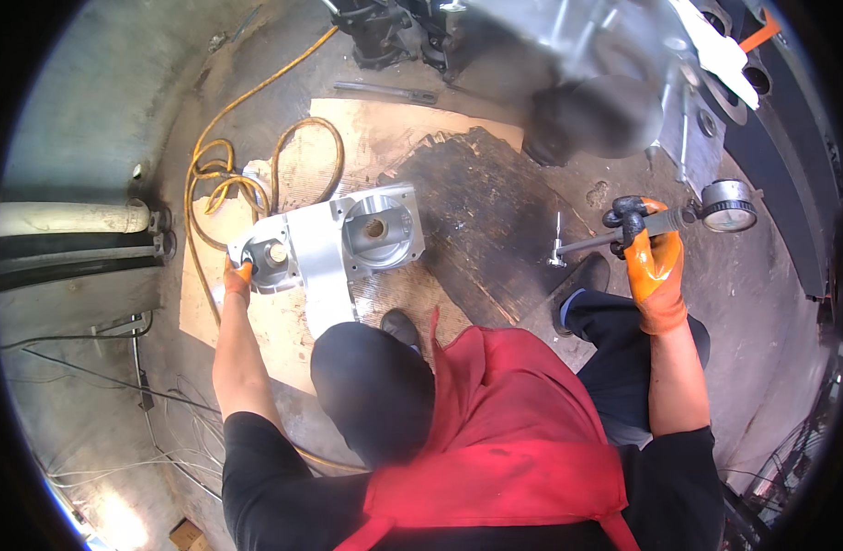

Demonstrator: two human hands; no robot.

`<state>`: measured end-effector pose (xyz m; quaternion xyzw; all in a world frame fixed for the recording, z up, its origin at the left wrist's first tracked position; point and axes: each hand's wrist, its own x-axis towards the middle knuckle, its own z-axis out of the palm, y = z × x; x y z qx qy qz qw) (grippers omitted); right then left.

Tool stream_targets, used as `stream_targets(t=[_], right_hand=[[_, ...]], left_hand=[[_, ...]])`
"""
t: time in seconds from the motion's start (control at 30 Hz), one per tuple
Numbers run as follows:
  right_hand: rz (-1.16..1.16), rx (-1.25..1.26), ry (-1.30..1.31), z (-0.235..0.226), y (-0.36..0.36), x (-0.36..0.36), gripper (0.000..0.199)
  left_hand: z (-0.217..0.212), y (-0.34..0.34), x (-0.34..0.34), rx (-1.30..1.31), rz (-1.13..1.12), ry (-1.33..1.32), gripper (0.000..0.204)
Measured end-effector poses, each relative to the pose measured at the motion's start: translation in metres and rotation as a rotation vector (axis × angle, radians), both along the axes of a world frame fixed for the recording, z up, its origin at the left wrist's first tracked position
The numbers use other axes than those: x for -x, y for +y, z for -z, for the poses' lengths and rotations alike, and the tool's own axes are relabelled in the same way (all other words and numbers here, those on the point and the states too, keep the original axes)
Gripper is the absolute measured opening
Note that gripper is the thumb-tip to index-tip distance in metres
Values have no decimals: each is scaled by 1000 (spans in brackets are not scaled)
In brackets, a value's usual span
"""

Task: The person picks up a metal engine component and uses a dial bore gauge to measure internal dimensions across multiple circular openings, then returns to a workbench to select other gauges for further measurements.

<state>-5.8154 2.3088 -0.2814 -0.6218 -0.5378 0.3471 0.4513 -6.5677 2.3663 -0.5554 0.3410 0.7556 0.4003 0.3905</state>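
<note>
My right hand point(656, 266), in an orange glove with dark fingertips, is closed round the handle of a dial bore gauge point(671, 220). The gauge lies nearly level, its round dial to the right and its thin measuring head to the left, apart from any part. A silver machined metal housing point(318, 248) with two round bores sits in front of my left knee. At its left end my gloved left hand point(238, 278) grips the rim beside the smaller bore; some of those fingers are hidden by the metal.
Flattened cardboard point(394, 119) and a dark, oil-stained board point(495, 197) cover the floor. A yellow hose point(201, 151) coils at the left. Near the far edge lies a metal bar point(384, 92). Blurred metal machinery point(596, 101) stands at the far right.
</note>
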Motion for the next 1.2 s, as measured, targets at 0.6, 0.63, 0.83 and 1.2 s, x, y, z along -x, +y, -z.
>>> stream_targets(t=[0.6, 0.63, 0.83, 1.2], right_hand=[[-160, 58, 17, 13, 40, 61, 22], [-185, 52, 24, 14, 39, 59, 22], [-93, 60, 19, 14, 18, 24, 18], [-105, -274, -313, -1, 14, -22, 11]], left_hand=[[-28, 2, -239, -168, 449, 446, 61], [12, 2, -266, -95, 473, 550, 60], [126, 62, -353, 510, 162, -73, 39], [-109, 30, -231, 81, 116, -917, 55]])
